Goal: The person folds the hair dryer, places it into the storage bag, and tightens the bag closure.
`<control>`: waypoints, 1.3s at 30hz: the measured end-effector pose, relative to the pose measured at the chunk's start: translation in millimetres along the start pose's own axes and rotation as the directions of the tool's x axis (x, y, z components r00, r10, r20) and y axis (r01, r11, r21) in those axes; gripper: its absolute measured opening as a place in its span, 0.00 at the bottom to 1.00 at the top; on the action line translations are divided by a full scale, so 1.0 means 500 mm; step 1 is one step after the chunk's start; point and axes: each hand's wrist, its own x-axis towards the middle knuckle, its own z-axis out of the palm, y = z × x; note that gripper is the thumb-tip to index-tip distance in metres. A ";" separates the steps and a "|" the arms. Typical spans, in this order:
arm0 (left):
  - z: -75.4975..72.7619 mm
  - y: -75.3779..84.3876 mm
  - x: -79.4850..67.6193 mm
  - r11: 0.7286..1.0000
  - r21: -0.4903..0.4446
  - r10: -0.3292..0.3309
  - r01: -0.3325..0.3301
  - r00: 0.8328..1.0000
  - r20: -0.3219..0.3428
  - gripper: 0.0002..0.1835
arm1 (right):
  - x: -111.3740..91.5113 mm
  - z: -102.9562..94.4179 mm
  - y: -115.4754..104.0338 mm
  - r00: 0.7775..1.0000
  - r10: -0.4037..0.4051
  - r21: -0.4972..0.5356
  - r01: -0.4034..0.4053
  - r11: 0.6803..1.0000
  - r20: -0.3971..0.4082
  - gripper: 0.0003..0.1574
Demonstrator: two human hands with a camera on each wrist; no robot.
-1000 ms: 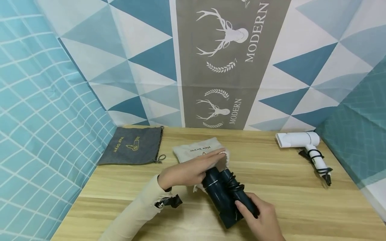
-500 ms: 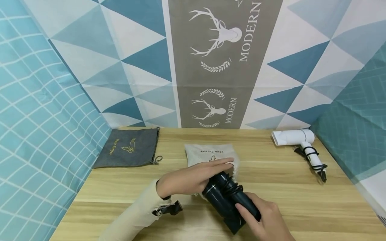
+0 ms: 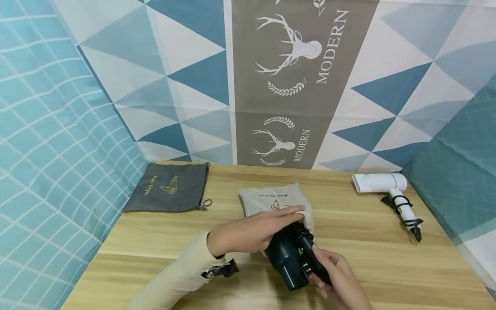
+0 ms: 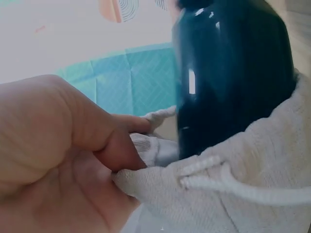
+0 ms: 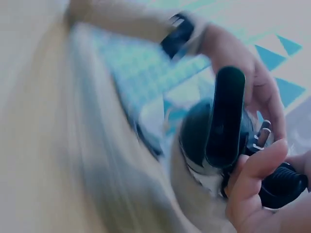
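Observation:
A dark hair dryer (image 3: 284, 254) with its cord wound round the folded handle sits partly inside a cream drawstring bag (image 3: 267, 200), nozzle pointing toward me. My left hand (image 3: 252, 232) lies over the bag's mouth; the left wrist view shows its thumb (image 4: 119, 148) and fingers pinching the rim beside the dryer's barrel (image 4: 228, 82). Around the lower end of the handle, my right hand (image 3: 339, 271) grips with thumb on top. In the right wrist view the flat nozzle (image 5: 226, 116) faces the camera, near the plug (image 5: 262, 136). The inserted end is hidden by bag and hand.
On the wooden table (image 3: 162, 241), a grey drawstring bag (image 3: 166, 187) lies flat at back left. A white hair dryer (image 3: 381, 183) with a wrapped cord lies at back right. Patterned cloth walls (image 3: 193, 77) enclose the back and sides.
The dark dryer has rolled in my right hand, bringing its nozzle and plug into view, and sits deeper in the bag. The bag has shifted right; my left hand stays at its mouth.

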 end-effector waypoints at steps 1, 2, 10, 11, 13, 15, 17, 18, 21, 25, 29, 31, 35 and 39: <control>0.000 0.001 0.000 1.000 0.011 -0.005 0.005 1.000 0.007 0.37 | 0.004 -0.006 0.003 0.996 0.019 0.089 -0.027 0.996 0.087 0.30; 0.000 0.002 -0.001 1.000 0.021 -0.015 0.015 1.000 0.015 0.38 | 0.007 -0.011 0.006 0.986 0.027 0.161 -0.054 0.986 0.165 0.28; -0.003 0.004 -0.006 0.986 0.144 -0.098 0.088 0.994 0.057 0.42 | 0.032 -0.018 0.033 0.953 0.001 0.399 -0.128 0.908 0.303 0.23; -0.002 0.004 -0.005 0.984 0.156 -0.100 0.089 0.993 0.059 0.42 | 0.033 -0.019 0.037 0.956 0.002 0.411 -0.127 0.903 0.292 0.22; 0.003 0.005 -0.002 0.981 0.171 -0.099 0.087 0.993 0.061 0.42 | 0.035 -0.022 0.044 0.959 -0.001 0.421 -0.124 0.898 0.284 0.22; 0.008 0.005 0.000 0.982 0.170 -0.090 0.078 0.994 0.064 0.40 | 0.038 -0.025 0.048 0.956 -0.011 0.415 -0.117 0.902 0.294 0.22; 0.013 0.005 0.002 0.986 0.151 -0.085 0.074 0.994 0.069 0.39 | 0.040 -0.028 0.052 0.947 -0.030 0.393 -0.104 0.913 0.320 0.23; 0.015 0.005 0.003 0.988 0.138 -0.086 0.075 0.994 0.071 0.38 | 0.040 -0.029 0.054 0.942 -0.039 0.383 -0.097 0.919 0.332 0.23; 0.019 0.002 0.005 0.991 0.099 -0.095 0.087 0.993 0.076 0.36 | 0.041 -0.032 0.057 0.935 -0.066 0.345 -0.062 0.936 0.348 0.23; 0.022 -0.002 0.008 0.992 0.075 -0.109 0.102 0.990 0.094 0.36 | 0.041 -0.031 0.059 0.941 -0.062 0.315 -0.050 0.948 0.334 0.21; 0.024 -0.001 0.010 0.992 0.077 -0.106 0.098 0.988 0.111 0.36 | 0.040 -0.029 0.058 0.946 -0.052 0.284 -0.043 0.958 0.321 0.20; 0.023 -0.001 0.009 0.993 0.078 -0.101 0.093 0.988 0.114 0.37 | 0.040 -0.027 0.056 0.952 -0.036 0.233 -0.037 0.972 0.304 0.21; 0.021 -0.003 0.008 0.992 0.094 -0.093 0.082 0.988 0.120 0.37 | 0.035 -0.018 0.051 0.974 0.036 -0.001 -0.037 0.999 0.223 0.26; 0.018 -0.008 0.005 0.991 0.098 -0.098 0.087 0.988 0.122 0.38 | 0.027 -0.007 0.052 0.995 0.061 -0.238 -0.040 0.970 0.082 0.32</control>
